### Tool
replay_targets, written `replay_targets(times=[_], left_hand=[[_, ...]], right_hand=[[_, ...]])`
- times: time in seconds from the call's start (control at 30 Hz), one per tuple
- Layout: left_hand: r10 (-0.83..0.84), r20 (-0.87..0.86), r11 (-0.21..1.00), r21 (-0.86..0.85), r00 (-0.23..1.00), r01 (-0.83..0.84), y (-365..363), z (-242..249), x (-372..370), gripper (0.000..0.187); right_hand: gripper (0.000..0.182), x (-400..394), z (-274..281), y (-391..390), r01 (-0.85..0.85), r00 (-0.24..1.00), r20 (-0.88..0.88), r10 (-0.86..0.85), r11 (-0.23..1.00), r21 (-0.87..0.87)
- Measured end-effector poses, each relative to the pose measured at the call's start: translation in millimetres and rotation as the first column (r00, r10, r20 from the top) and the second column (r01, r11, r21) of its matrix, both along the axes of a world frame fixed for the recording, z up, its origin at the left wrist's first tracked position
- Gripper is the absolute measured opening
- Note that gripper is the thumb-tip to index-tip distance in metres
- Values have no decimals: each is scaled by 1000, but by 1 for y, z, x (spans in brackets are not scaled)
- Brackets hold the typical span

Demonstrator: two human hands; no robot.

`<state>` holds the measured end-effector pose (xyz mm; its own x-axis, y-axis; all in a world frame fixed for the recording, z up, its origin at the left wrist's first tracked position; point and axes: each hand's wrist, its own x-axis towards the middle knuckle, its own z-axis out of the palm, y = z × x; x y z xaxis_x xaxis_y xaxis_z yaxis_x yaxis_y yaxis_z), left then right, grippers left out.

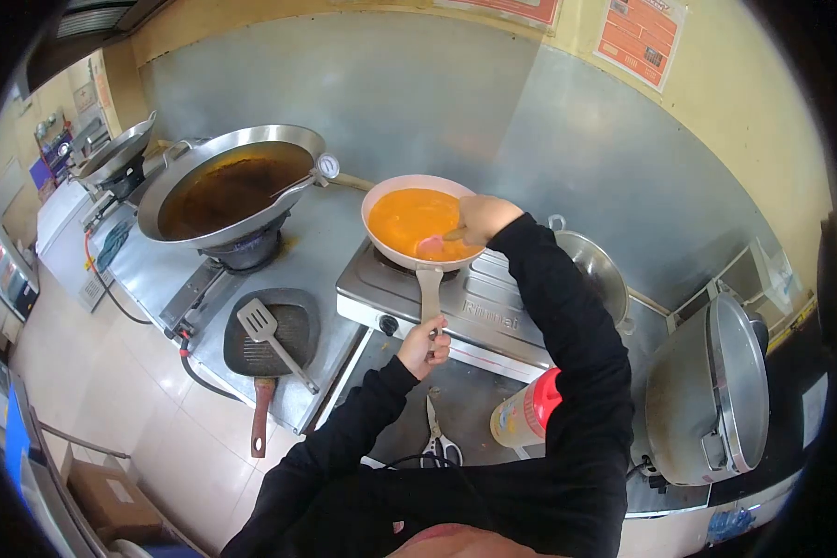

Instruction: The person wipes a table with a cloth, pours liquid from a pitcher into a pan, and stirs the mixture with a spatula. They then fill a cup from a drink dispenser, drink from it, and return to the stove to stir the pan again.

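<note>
Landmark: the tabletop gas stove, silver, sitting on the steel counter.

Frying pan, pale pink, is sitting on the stove's burner; it is holding a spread orange-yellow egg layer. Its handle is pointing toward the person, out past the stove's front edge.

Left hand is wrapping closed around the end of the pan handle, just in front of the stove.

Right hand is reaching over the pan's right rim, above the stove, fingers curled shut on a pink spatula whose blade is lying on the egg near the rim closest to the person. Both sleeves are black.

Left of the stove: a dark square grill pan with a slotted turner resting across it. Farther left and behind: a large wok filled with dark oil, thermometer clipped at its rim.

Right of the stove: a steel bowl just beside it, and a large rice cooker well apart.

In front of the stove: scissors and a red-capped container lying on its side.
</note>
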<state>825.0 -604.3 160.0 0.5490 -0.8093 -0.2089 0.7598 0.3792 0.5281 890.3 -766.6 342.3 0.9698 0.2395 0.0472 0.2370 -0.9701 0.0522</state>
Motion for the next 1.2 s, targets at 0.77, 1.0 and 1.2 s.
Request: replay_targets(times=[0.77,1.0,1.2], left_hand=[[25,0,1000,10,1000,-25,5,4,-2,15],[19,-39,1000,-17,999,-20,4,3,-2,15],[22,-33,999,-27,999,-23,1,-3,-1,16]], right_hand=[[55,66,28,-26,127,980,150,-130,992,30],[46,1,24,-24,-5,998,-64,9,998,60],[23,-3,6,10,-44,996,-81,46,999,27]])
